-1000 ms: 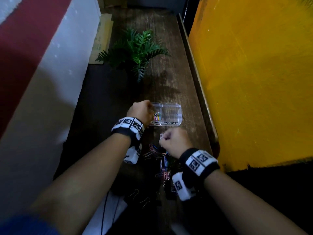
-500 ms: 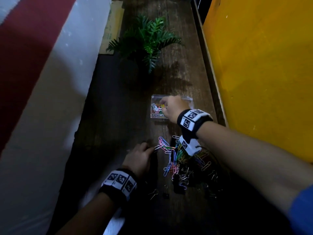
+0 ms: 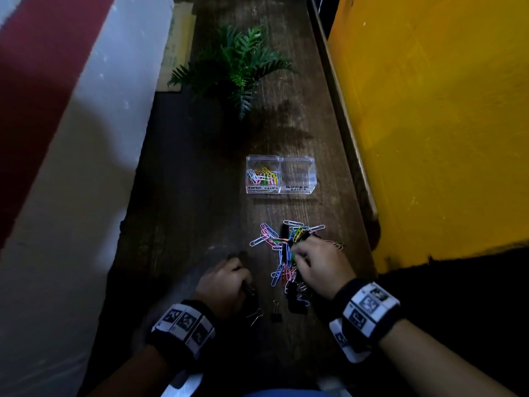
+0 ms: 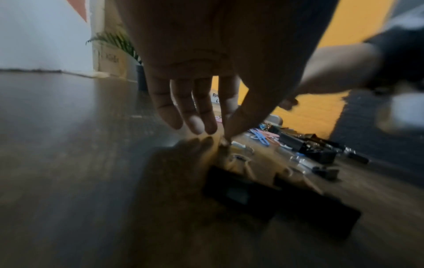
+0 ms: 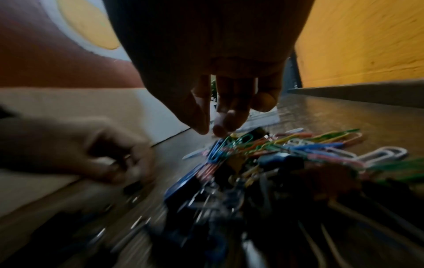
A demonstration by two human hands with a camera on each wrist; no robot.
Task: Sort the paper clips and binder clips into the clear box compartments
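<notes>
The clear box (image 3: 281,190) stands mid-table; its left compartment holds several coloured paper clips (image 3: 263,176), and its right compartment (image 3: 299,173), labelled for binder clips, holds nothing. Nearer me lies a mixed pile of paper clips and black binder clips (image 3: 282,247). My right hand (image 3: 296,253) hovers over that pile, thumb and fingertips (image 5: 201,129) slightly apart just above a blue clip (image 5: 218,150), holding nothing. My left hand (image 3: 243,282) is left of the pile, thumb and index finger pinching at the wire handle of a black binder clip (image 4: 238,192).
More binder clips (image 3: 276,315) and a loose wire handle (image 3: 256,314) lie near the table's front. A fern (image 3: 237,67) stands beyond the box. A raised wooden rim (image 3: 352,156) and yellow wall (image 3: 429,124) bound the right; a white wall (image 3: 71,196) bounds the left.
My right hand has come back from the box's left compartment to the pile. My left hand has drawn back from the pile's left edge to the nearer binder clips.
</notes>
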